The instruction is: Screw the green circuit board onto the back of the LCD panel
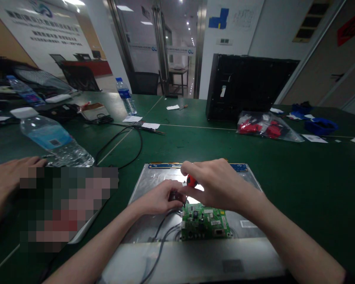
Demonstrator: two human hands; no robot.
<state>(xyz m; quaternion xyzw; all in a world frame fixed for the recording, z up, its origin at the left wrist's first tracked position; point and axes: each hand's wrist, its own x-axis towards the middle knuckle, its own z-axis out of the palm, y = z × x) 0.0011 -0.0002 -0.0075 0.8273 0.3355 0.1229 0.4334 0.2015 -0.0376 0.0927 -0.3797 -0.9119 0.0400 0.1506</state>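
A flat metal display panel (pixel 251 236) lies in front of me with a green circuit board (pixel 205 221) on its back. My right hand (pixel 215 183) is closed around the red and black handle of a screwdriver (pixel 191 181), above the board's far left corner. The screwdriver's tip is hidden by my fingers. My left hand (pixel 161 197) is closed at that same corner, its fingertips curled together, and what they hold is hidden. Dark cables (pixel 159 252) run from the board's left side. Along the panel's far edge is a narrow blue circuit strip (pixel 162 166).
At left are another person's hand (pixel 13 173) and a large water bottle (pixel 55 136). A smaller bottle (pixel 126 96) stands farther back. A black monitor-like case (pixel 251 85) and a plastic bag with red items (pixel 266 126) are at back right. A black cable (pixel 141 146) loops across the table.
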